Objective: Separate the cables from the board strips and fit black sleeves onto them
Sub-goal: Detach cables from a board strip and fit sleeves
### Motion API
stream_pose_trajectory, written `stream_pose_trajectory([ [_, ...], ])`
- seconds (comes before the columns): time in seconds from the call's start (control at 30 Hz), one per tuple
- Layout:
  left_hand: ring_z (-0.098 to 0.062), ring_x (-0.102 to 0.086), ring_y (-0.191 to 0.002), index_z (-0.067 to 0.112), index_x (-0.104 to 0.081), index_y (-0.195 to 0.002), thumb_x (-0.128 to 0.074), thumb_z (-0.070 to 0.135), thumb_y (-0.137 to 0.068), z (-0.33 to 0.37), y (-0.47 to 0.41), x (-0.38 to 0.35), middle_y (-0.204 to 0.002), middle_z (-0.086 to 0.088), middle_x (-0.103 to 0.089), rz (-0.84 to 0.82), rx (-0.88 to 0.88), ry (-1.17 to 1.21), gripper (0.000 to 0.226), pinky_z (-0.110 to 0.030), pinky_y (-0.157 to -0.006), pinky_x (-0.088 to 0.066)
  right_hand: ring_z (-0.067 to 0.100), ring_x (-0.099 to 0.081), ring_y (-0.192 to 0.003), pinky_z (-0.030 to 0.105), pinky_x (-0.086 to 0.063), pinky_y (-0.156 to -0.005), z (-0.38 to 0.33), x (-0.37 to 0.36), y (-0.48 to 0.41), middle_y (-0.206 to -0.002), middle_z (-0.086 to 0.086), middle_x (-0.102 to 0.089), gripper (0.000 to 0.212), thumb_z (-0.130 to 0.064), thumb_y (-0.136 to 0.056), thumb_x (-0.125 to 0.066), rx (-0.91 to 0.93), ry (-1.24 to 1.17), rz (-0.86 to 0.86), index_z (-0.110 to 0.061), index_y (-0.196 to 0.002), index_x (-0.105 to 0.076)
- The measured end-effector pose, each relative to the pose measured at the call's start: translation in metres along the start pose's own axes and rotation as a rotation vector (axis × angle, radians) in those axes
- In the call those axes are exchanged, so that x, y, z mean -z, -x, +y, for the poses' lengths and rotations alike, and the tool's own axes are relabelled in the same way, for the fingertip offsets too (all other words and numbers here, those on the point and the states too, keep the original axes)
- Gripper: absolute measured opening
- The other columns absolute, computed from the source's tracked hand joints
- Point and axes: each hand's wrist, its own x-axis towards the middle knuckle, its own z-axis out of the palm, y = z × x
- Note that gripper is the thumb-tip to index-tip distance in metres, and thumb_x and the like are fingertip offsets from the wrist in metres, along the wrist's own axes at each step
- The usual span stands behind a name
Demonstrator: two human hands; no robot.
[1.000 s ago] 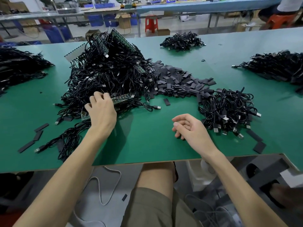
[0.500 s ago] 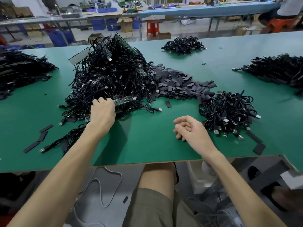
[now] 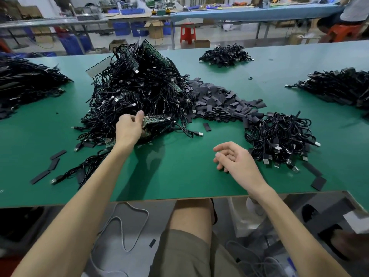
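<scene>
head view: now pinching a green board strip (image 3: pixel 155 119) with the left hand (image 3: pixel 128 129) at the 6 o'clock edge of the cable pile (image 3: pixel 139 86), not merely resting there as before; likely starting to pull it free. keeping the right hand (image 3: pixel 233 159) idle at 4 o'clock, loosely curled, empty.

Tabletop (image 3: pixel 179 176): smooth matt green mat, bare wood-like strip along near edge. Cables (image 3: pixel 143 86): black plastic jacket, faint sheen. Plugs (image 3: pixel 199 134): bright shiny metal. Board strip (image 3: pixel 153 119): green circuit laminate, speckled with small metallic spots. Sleeves (image 3: pixel 217 98): flat, black, dull matt finish. Shorts (image 3: pixel 185 254): khaki woven cloth. Stool (image 3: pixel 187 33) beyond far edge: glossy red plastic.
</scene>
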Motion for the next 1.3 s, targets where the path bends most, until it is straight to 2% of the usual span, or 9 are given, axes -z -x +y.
stream_pose_trajectory([
  [0.1, -0.021, -0.076, -0.064, -0.002, -0.056, -0.107, -0.049, 0.021, -0.108, 0.008, -0.003, -0.005, -0.099, -0.017, -0.073, -0.121, 0.194, 0.320, 0.024, -0.026, -0.052, -0.058, 0.010, -0.068, -0.070, 0.018, -0.051, -0.062, 0.001, 0.000, -0.001, -0.088, 0.004, -0.074, 0.011, -0.010, -0.101, -0.061, 0.000, 0.004, 0.001, -0.017, -0.106, -0.067],
  [0.17, -0.023, -0.077, -0.069, -0.010, -0.046, -0.128, -0.047, 0.016, -0.109, 0.013, -0.003, -0.011, -0.109, -0.022, -0.071, -0.146, 0.258, 0.438, 0.032, -0.023, -0.049, -0.056, 0.010, -0.068, -0.069, 0.018, -0.051, -0.061, 0.001, -0.001, 0.000, -0.087, 0.004, -0.073, 0.011, -0.010, -0.100, -0.062, 0.001, 0.003, 0.002, -0.018, -0.105, -0.067],
  [0.3, -0.028, -0.078, -0.074, -0.011, -0.040, -0.132, -0.046, 0.009, -0.108, 0.015, -0.004, -0.019, -0.147, -0.027, -0.045, -0.138, 0.283, 0.486, 0.032, -0.025, -0.052, -0.059, 0.011, -0.068, -0.070, 0.019, -0.050, -0.062, 0.002, -0.001, -0.001, -0.087, 0.005, -0.073, 0.010, -0.010, -0.101, -0.062, -0.004, -0.005, 0.006, -0.017, -0.105, -0.067],
  [0.4, -0.022, -0.075, -0.059, -0.012, -0.046, -0.129, -0.044, 0.011, -0.109, 0.023, 0.002, -0.013, -0.105, -0.015, -0.075, -0.102, 0.229, 0.482, 0.031, -0.023, -0.041, -0.052, 0.012, -0.068, -0.070, 0.019, -0.050, -0.062, 0.002, -0.001, -0.002, -0.086, 0.004, -0.073, 0.011, -0.010, -0.101, -0.061, -0.007, -0.013, 0.007, -0.018, -0.105, -0.067],
  [0.5, -0.022, -0.071, -0.051, -0.007, -0.057, -0.111, -0.046, 0.009, -0.107, 0.043, 0.014, 0.000, -0.085, -0.007, -0.079, -0.043, 0.100, 0.462, 0.021, -0.024, -0.035, -0.045, 0.012, -0.068, -0.070, 0.019, -0.050, -0.061, 0.003, 0.000, -0.002, -0.086, 0.004, -0.073, 0.011, -0.009, -0.101, -0.061, -0.005, -0.028, 0.011, -0.018, -0.104, -0.067],
  [0.67, -0.021, -0.070, -0.050, 0.002, -0.058, -0.091, -0.049, 0.012, -0.101, 0.076, 0.048, 0.008, -0.089, -0.005, -0.080, -0.028, -0.010, 0.541, 0.017, -0.023, -0.035, -0.036, 0.011, -0.068, -0.070, 0.019, -0.051, -0.062, 0.005, 0.000, -0.003, -0.086, 0.004, -0.073, 0.010, -0.010, -0.101, -0.061, 0.002, -0.037, 0.005, -0.018, -0.105, -0.067],
  [0.97, -0.025, -0.071, -0.053, -0.002, -0.058, -0.094, -0.050, 0.018, -0.102, 0.092, 0.118, -0.031, -0.093, -0.001, -0.080, -0.191, -0.059, 0.618, 0.023, -0.021, -0.038, -0.039, 0.012, -0.068, -0.067, 0.023, -0.052, -0.060, 0.005, -0.002, -0.003, -0.083, 0.002, -0.074, 0.009, -0.020, -0.104, -0.060, 0.013, -0.057, 0.017, -0.016, -0.106, -0.067],
  [1.2, -0.026, -0.073, -0.061, 0.005, -0.057, -0.089, -0.048, 0.020, -0.106, 0.076, 0.142, -0.038, -0.100, -0.007, -0.079, -0.458, -0.048, 0.629, 0.024, -0.022, -0.042, -0.044, 0.022, -0.073, -0.073, 0.027, -0.053, -0.057, -0.001, -0.001, -0.002, -0.092, 0.004, -0.077, 0.045, -0.049, -0.100, -0.050, 0.007, -0.209, 0.035, -0.009, -0.113, -0.066],
  [1.3, -0.028, -0.076, -0.068, -0.009, -0.056, -0.102, -0.053, 0.022, -0.106, 0.069, 0.145, -0.039, -0.104, -0.010, -0.078, -0.537, -0.081, 0.642, 0.032, -0.023, -0.044, -0.047, 0.025, -0.075, -0.075, 0.029, -0.053, -0.059, -0.004, 0.000, -0.003, -0.094, 0.007, -0.078, 0.059, -0.057, -0.096, -0.044, -0.006, -0.273, 0.027, -0.004, -0.115, -0.064],
])
